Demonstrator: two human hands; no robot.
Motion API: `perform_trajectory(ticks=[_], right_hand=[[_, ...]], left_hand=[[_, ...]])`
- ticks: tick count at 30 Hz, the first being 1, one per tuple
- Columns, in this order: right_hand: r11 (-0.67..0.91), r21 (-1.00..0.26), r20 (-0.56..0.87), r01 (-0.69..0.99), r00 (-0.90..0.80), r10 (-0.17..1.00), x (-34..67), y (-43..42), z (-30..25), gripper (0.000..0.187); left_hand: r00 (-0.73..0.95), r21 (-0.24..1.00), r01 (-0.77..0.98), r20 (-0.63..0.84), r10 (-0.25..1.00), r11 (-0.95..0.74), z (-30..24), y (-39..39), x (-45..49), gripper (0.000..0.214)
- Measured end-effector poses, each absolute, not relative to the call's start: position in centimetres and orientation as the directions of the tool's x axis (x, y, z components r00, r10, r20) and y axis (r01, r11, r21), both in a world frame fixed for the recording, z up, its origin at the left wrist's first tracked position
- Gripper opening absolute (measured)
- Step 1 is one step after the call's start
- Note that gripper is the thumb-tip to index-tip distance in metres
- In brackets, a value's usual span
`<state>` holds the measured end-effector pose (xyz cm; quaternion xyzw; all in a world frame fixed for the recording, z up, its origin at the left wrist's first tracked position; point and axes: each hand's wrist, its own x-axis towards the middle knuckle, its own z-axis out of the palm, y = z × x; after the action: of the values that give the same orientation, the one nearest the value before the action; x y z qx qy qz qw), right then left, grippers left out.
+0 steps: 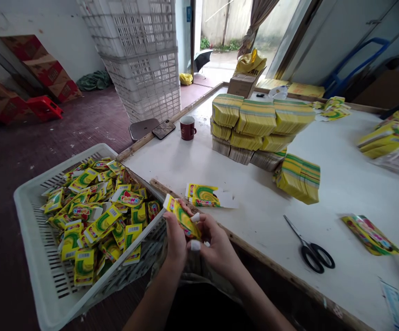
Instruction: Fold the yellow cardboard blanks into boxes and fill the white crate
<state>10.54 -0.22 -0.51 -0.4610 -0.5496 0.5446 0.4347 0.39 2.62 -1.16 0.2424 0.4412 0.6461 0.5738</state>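
Note:
Both my hands hold one small yellow-and-green printed carton point(180, 216) just in front of the table's near edge. My left hand point(175, 239) grips its lower left side with fingers closed. My right hand point(216, 246) pinches it from the right; white tape wraps two fingertips. A flat unfolded carton blank point(204, 195) lies on the white table point(192, 161) just beyond my hands. To the left, a white plastic crate point(36, 230) holds several folded cartons of the same print point(96, 216).
Stacks of flat yellow carton blanks point(258, 126) stand mid-table, with one bundle point(299, 178) leaning beside them. Black scissors point(311, 250), a dark red mug point(187, 128), a phone point(163, 129) and loose packets point(370, 234) lie around. Tall white crates point(140, 55) stand behind.

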Motion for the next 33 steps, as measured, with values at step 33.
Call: perform_trajectory(ticks=[33], right_hand=[[-0.193,-0.924,-0.176,-0.331,-0.081,0.981,13.3,0.6,0.0,0.052]], left_hand=[[0.290,0.823,0.510,0.110,0.951,-0.251,0.0,1.2,-0.4,0.057]])
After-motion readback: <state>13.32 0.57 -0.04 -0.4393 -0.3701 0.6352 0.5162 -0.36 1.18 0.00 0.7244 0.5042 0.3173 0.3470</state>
